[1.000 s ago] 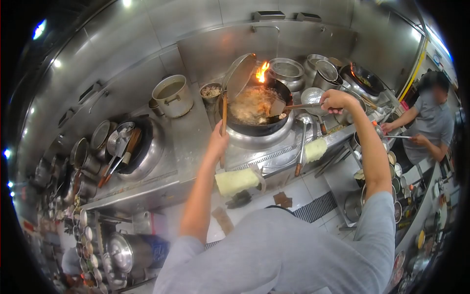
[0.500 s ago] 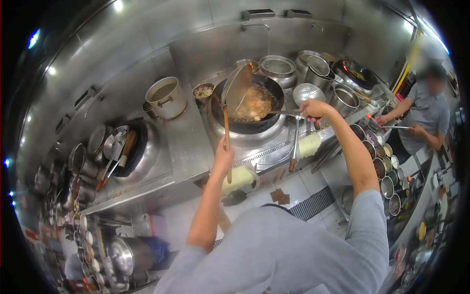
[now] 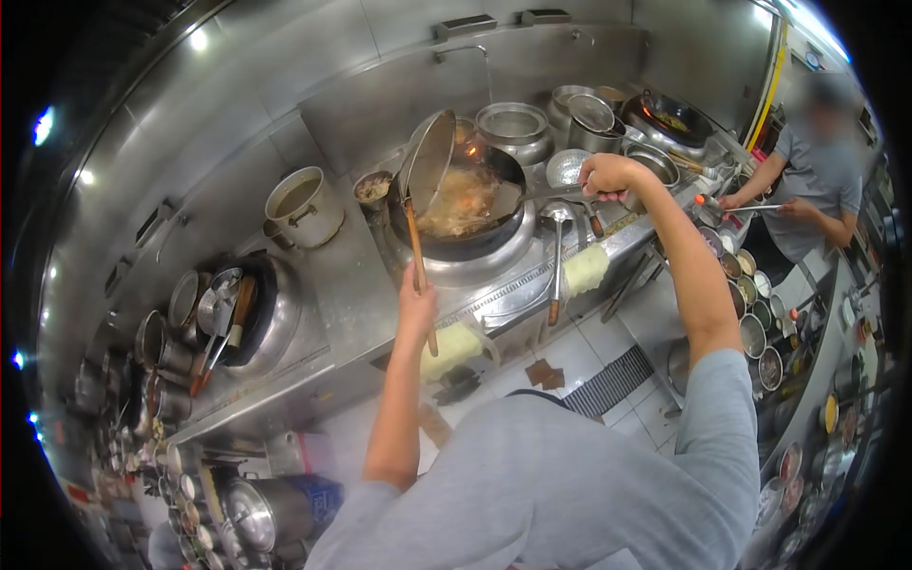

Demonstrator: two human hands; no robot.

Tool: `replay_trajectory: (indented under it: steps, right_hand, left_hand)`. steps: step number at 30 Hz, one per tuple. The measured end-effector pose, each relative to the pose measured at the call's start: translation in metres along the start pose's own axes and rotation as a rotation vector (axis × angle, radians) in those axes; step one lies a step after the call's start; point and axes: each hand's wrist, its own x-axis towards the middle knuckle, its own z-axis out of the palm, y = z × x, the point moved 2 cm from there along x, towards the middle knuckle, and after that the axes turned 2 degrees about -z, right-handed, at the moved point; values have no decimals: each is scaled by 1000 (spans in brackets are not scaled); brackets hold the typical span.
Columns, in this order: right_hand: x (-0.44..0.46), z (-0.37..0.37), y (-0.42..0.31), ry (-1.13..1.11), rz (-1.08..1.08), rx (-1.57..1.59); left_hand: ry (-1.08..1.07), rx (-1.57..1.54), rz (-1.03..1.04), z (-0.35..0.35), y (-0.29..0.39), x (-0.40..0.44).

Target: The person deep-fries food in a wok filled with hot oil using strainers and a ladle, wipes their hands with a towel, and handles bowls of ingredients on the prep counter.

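Note:
My left hand (image 3: 416, 302) is closed round the long wooden handle of a large round strainer (image 3: 431, 157), which stands tilted over the left side of a black wok (image 3: 503, 171). Light brown food (image 3: 465, 204) in bubbling liquid fills the wok. My right hand (image 3: 608, 178) grips a metal spatula, whose blade (image 3: 505, 199) is at the wok's right side. A small orange glow shows at the wok's back rim. Just beyond my right hand lies a perforated ladle (image 3: 567, 168).
A tall pot (image 3: 306, 207) and a small bowl (image 3: 373, 188) stand left of the wok. Another wok (image 3: 261, 309) holds utensils. A ladle (image 3: 557, 252) and folded cloths (image 3: 584, 270) lie at the front edge. On the right, a person (image 3: 817, 176) holds a ladle.
The flame at the wok's back has shrunk to a small glow. Both hands keep their grips while the strainer and spatula shift slightly. The camera view has also shifted.

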Motion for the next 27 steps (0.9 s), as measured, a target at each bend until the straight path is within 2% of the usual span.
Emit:
replay_trajectory:
  steps: [1,4,5,7,9,10,13,15,20,23,27]
  right_hand:
    - [-1,1,2,3,-4,-1]
    - [3,15,6,270,-86,-188]
    - [19,26,17,269,-93,-185]
    - [65,54,44,513,-309,-363]
    - [89,78,47,557,-281,-337]
    - [97,93,48,654,-325,-294]
    - [116,117,50,658,-299,-306]
    - [125,120,59,669,-367,-339]
    - [92,105,61,503,-443,-391]
    - [75,99,67,501,-489,-419]
    - [49,97,70,502,-484,-304]
  left_hand:
    - [3,5,16,3,1,-3]
    - [9,9,30,8,-10,-3]
    - [6,8,25,9,-15,-3]
    - [12,20,12,13,-15,-6]
    - [14,28,6,17,-14,-6]
    - [24,-6,-16,19,-16,-8]
    - [42,-28,-47,22,-7,-17]
    - [52,-15,-67,20,-4,-17]
    - [96,23,-42,8,-6,-8]
    - [125,27,-43,6,-5,8]
    - [195,266,155,-16,-36,51]
